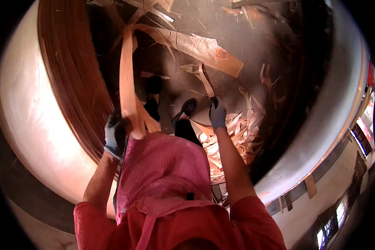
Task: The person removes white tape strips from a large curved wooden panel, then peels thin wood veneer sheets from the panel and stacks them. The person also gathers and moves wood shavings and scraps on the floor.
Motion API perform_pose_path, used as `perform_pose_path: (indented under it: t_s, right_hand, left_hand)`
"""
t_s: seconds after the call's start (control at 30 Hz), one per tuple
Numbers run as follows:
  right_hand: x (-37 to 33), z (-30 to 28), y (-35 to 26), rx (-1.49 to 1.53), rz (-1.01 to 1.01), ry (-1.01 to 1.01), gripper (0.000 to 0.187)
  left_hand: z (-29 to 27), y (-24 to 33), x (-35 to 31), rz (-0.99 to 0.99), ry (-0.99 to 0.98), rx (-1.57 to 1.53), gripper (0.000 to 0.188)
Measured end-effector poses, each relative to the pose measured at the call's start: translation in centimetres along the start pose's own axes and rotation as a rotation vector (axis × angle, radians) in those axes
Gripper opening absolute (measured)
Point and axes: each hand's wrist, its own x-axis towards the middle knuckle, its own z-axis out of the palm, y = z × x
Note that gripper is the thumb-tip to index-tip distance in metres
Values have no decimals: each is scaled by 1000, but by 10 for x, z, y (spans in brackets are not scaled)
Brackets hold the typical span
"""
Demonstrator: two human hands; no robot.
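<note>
My left hand, in a grey and black work glove, is closed on the near end of a long strip of thin wood veneer. From there the strip runs away from me and bends to the right across the floor, ending in a wide, knotted part. In front of my right thigh, my right hand, gloved alike, is closed on a narrow veneer scrap that points away from me. A pink checked apron covers my front, and the left strip's torn end lies against its edge.
To the left stands a tall stack of veneer sheets with brown layered edges and a pale top. Another pale-topped stack stands to the right. Scraps are heaped near my right leg, and more pieces litter the dark floor.
</note>
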Motion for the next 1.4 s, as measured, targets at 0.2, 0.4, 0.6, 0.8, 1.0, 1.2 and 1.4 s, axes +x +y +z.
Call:
perform_pose_path:
  t_s: [0.2,0.4,0.6,0.8,1.0,1.2,1.4]
  right_hand:
    - [146,23,8,-325,-147,86,39]
    - [263,52,-22,-470,-222,100,66]
    - [281,92,-11,-639,-318,101,102]
    - [245,115,9,-707,-283,125,105]
    - [225,103,0,-593,-307,28,39]
    - [115,82,-45,98,-112,-270,36]
    - [-6,43,-127,676,25,-388,46]
  left_hand:
    - [26,-70,11,-286,-113,152,24]
    - [45,-66,8,-482,62,101,32]
    - [30,-75,4,-431,66,227,24]
    - [46,-82,-3,-465,130,132,20]
    - [38,-98,-6,-371,118,85,18]
    - [14,-141,0,-130,162,101,21]
    - [1,-156,-5,77,56,30,30]
